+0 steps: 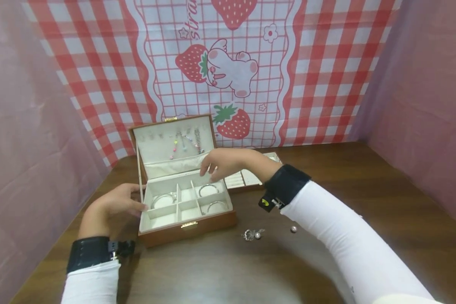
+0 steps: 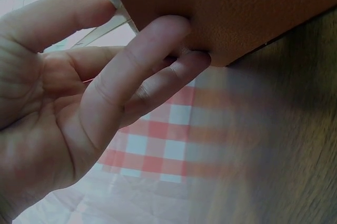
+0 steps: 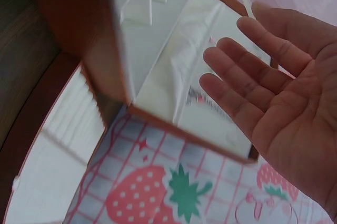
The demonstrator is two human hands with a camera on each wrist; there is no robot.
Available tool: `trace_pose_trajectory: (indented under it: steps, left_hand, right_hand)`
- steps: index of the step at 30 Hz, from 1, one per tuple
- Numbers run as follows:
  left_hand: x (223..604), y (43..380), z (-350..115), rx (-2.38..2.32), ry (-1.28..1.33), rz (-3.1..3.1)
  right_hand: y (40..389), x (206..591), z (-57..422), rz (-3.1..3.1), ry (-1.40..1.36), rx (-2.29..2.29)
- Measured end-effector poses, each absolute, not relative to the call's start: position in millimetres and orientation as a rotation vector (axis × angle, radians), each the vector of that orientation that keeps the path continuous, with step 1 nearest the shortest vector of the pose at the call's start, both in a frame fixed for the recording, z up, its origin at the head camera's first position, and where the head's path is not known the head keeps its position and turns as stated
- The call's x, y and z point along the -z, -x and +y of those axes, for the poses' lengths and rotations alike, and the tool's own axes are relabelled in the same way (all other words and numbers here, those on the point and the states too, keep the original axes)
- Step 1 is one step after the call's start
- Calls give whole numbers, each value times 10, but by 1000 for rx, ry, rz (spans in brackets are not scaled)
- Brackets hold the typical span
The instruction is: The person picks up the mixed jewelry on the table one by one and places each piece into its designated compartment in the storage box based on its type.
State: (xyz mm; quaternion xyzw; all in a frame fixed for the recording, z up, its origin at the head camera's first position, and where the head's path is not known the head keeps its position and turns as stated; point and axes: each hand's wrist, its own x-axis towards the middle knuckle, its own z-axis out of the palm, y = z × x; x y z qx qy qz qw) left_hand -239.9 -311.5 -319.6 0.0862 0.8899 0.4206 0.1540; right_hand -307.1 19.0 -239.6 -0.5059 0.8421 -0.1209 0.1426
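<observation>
A brown jewelry box (image 1: 205,226) stands with its lid (image 1: 156,145) raised. Its white compartments hold silver bracelets (image 1: 208,191) in several places. Necklaces hang inside the lid, one with colored beads (image 1: 176,145). At the box's left side, my left hand (image 1: 119,200) touches the wall and rim; in the left wrist view its fingertips (image 2: 174,26) press the brown outer side. My right hand (image 1: 228,162) hovers over the back right part of the box, palm (image 3: 300,118) bare and fingers loosely extended, holding nothing.
Behind the box on the right lies a white-lined tray (image 1: 251,179), partly hidden by my right arm. Silver jewelry with a pearl (image 1: 253,235) lies on the wooden table (image 1: 197,270), and a loose pearl piece (image 1: 293,229) sits farther right. A strawberry-print cloth (image 1: 232,122) hangs behind.
</observation>
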Motion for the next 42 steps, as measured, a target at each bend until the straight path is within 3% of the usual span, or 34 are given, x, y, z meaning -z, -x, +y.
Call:
trace_pose_trajectory:
  steps: [16, 30, 36, 42]
  left_hand:
    - [3166, 2327, -3127, -1275, -291, 2519]
    - [2774, 2149, -2994, -707, -366, 3096]
    - [2657, 2082, -2645, -829, -556, 3305]
    - [2687, 2048, -2263, -925, -930, 3273]
  right_hand:
    - [2781, 2784, 1232, 2470, 1503, 764]
    - [2536, 3004, 1707, 2579, 1391, 763]
    - [2489, 3064, 1787, 2577, 1403, 758]
    - [2468, 3115, 1786, 2566, 1427, 738]
